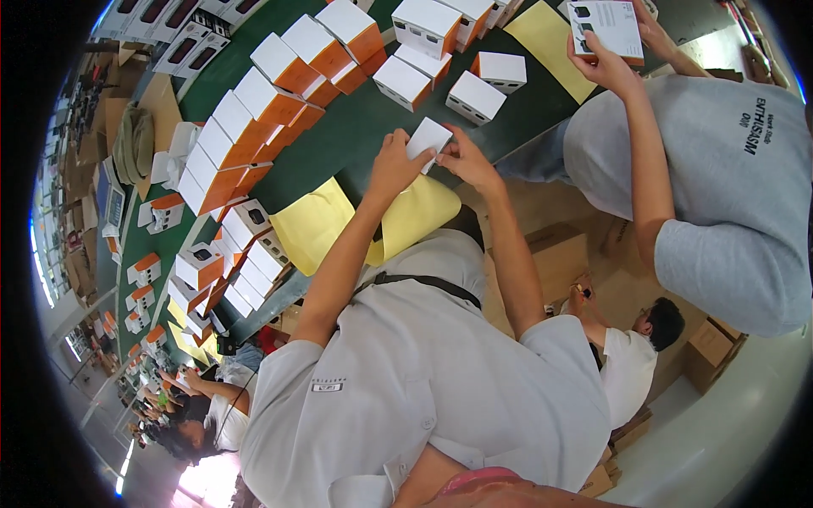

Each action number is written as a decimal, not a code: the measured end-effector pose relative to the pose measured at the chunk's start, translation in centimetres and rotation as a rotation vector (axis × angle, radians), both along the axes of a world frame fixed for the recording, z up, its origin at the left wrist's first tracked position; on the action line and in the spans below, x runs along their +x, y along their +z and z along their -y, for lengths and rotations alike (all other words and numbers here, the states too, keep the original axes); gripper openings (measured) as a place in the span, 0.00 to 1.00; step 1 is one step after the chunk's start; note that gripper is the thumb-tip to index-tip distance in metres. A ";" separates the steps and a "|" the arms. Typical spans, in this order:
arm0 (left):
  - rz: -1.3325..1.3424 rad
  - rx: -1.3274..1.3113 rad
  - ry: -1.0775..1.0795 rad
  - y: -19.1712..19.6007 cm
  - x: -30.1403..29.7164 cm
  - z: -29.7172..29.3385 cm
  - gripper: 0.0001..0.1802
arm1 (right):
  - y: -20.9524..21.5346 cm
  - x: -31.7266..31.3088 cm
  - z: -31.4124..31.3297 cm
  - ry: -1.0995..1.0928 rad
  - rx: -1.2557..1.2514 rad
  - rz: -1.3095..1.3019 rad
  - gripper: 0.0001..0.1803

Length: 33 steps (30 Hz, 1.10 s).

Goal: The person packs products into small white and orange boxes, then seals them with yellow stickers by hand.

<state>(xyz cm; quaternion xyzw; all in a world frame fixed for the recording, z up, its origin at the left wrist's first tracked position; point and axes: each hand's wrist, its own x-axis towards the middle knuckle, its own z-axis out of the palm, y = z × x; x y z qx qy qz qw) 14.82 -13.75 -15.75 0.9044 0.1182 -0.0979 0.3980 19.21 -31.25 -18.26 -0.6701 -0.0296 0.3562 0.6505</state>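
Both my hands hold a small white box over the near edge of the green table, its plain white face turned up. My left hand is closed round its left side, thumb on the near edge. At its right side my right hand pinches the near right corner, fingers bent; whether they also hold something small there cannot be made out. Just beyond, several white boxes with dark printed pictures, one of them a box, lie on the table. Below my hands, a yellow sheet hangs over the table edge by my lap.
Stacked white and orange boxes curve along the table's left side. Another yellow sheet lies left of my forearm. To my right a co-worker in a grey shirt holds a printed box. Cartons stand on the floor.
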 end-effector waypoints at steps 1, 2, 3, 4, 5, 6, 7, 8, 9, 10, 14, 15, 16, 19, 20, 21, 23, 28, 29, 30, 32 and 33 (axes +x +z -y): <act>-0.001 0.050 0.016 0.1 0.3 0.3 0.28 | 0.0 0.1 0.1 -0.006 0.036 -0.025 0.38; -0.004 0.052 0.011 0.1 0.5 0.2 0.28 | -0.1 0.1 0.3 -0.014 0.072 -0.050 0.38; -0.050 0.060 0.007 0.1 0.8 0.2 0.29 | -0.2 0.1 0.4 -0.023 0.073 -0.052 0.38; -0.096 0.067 0.003 0.0 1.0 0.2 0.30 | -0.4 0.1 0.6 -0.023 0.096 -0.074 0.38; -0.098 0.069 -0.008 0.0 1.2 0.3 0.30 | -0.6 0.1 0.7 -0.024 0.119 -0.096 0.38; -0.074 0.098 0.008 -0.2 1.1 0.4 0.30 | -0.4 0.0 0.7 -0.034 0.119 -0.100 0.38; -0.049 0.127 0.024 -0.3 1.1 0.5 0.30 | -0.1 0.1 0.7 -0.007 0.113 -0.094 0.38; -0.053 0.128 0.013 -0.4 1.0 0.4 0.30 | 0.1 0.0 0.7 0.020 0.106 -0.087 0.38; -0.056 0.118 0.008 -0.2 1.1 0.3 0.29 | 0.0 0.1 0.8 0.007 0.106 -0.088 0.38; -0.058 0.108 0.003 0.0 1.2 0.2 0.29 | -0.2 0.2 0.9 0.030 0.122 -0.093 0.39; -0.028 0.097 -0.006 0.1 1.3 0.1 0.27 | -0.9 0.8 1.5 0.114 0.173 -0.159 0.40; -0.035 0.094 -0.012 0.1 1.3 0.1 0.27 | -0.9 0.9 1.6 0.110 0.175 -0.161 0.40; -0.043 0.091 -0.016 0.1 1.3 0.0 0.27 | -1.0 1.0 1.7 0.128 0.174 -0.161 0.40; -0.075 0.102 -0.055 0.5 1.4 0.1 0.27 | -2.0 1.1 1.6 0.143 0.193 -0.070 0.40; -0.078 0.102 -0.062 0.5 1.3 0.2 0.27 | -2.4 1.0 1.5 0.144 0.210 0.025 0.40; -0.059 0.136 -0.078 0.5 1.1 0.3 0.27 | -2.5 1.0 1.4 0.139 0.211 0.022 0.40; -0.041 0.169 -0.100 0.6 0.9 0.5 0.27 | -2.6 0.9 1.3 0.138 0.180 0.025 0.38; -0.063 0.171 -0.118 0.9 1.1 0.4 0.26 | -1.5 0.6 0.3 0.127 -0.097 0.243 0.36; -0.062 0.173 -0.122 0.9 1.1 0.3 0.26 | -1.4 0.5 0.1 0.137 -0.293 0.433 0.36; -0.063 0.174 -0.138 1.1 1.2 0.2 0.26 | -1.4 0.3 -0.1 0.130 -0.294 0.432 0.36; -0.061 0.176 -0.160 1.3 1.3 0.3 0.26 | -1.4 0.0 -0.4 0.136 -0.503 0.463 0.35; -0.073 0.182 -0.146 1.3 1.1 0.4 0.26 | -1.7 0.0 -0.2 0.133 -0.502 0.465 0.35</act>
